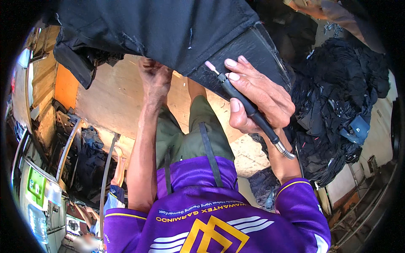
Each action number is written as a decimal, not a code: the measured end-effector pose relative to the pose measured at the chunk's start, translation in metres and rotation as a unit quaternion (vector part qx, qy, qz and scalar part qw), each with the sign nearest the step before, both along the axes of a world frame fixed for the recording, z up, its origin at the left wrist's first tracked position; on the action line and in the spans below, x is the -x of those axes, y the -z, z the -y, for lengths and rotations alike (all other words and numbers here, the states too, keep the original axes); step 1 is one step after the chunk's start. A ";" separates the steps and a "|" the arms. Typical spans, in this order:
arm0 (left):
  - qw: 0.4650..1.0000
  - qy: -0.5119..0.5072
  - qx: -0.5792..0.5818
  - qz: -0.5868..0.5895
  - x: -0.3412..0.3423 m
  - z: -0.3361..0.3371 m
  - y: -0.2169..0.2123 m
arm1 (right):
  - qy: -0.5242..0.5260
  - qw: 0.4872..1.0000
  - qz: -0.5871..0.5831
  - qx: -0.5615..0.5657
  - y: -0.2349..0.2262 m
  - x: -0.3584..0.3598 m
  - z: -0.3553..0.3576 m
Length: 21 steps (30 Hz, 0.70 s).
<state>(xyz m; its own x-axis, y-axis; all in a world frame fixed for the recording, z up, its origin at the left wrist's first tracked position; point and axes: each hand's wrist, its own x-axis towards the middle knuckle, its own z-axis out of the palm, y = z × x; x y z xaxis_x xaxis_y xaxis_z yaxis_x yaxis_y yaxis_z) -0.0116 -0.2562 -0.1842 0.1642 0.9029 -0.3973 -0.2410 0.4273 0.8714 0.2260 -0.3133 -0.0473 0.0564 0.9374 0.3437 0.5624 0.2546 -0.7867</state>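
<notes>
A pen-shaped rotary grinding tool (249, 106) with a pink tip lies in my right hand (265, 95), its fingers and thumb closed round the black body. The pink tip is just over the lower edge of a dark garment (168, 29); whether it touches the cloth, I cannot tell. Beneath the garment's right end a black flat board (253, 55) shows, close to my right fingertips. My left hand (155, 78) is curled at the garment's lower edge, its fingers partly hidden by the cloth. Short loose threads stick out from the garment.
On the right lies a big heap of dark clothes (337, 101), with a blue piece (356, 130) on it. Another person's arm (333, 12) reaches in at the top right. More dark cloth (88, 156) lies at the left, near metal bars and another person's leg (119, 164).
</notes>
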 end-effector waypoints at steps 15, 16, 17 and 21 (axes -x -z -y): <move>0.999 0.008 -0.042 0.026 -0.004 -0.005 -0.009 | -0.016 1.000 0.005 0.010 -0.002 0.004 -0.001; 0.999 0.008 -0.033 0.021 -0.004 -0.004 -0.008 | -0.012 1.000 0.006 0.006 -0.001 0.004 -0.001; 0.999 0.001 -0.028 0.023 -0.005 -0.002 -0.007 | -0.009 1.000 0.006 0.001 0.000 0.004 -0.001; 0.998 0.001 -0.049 0.038 -0.003 -0.002 -0.001 | 0.011 1.000 0.008 -0.016 0.003 0.004 0.000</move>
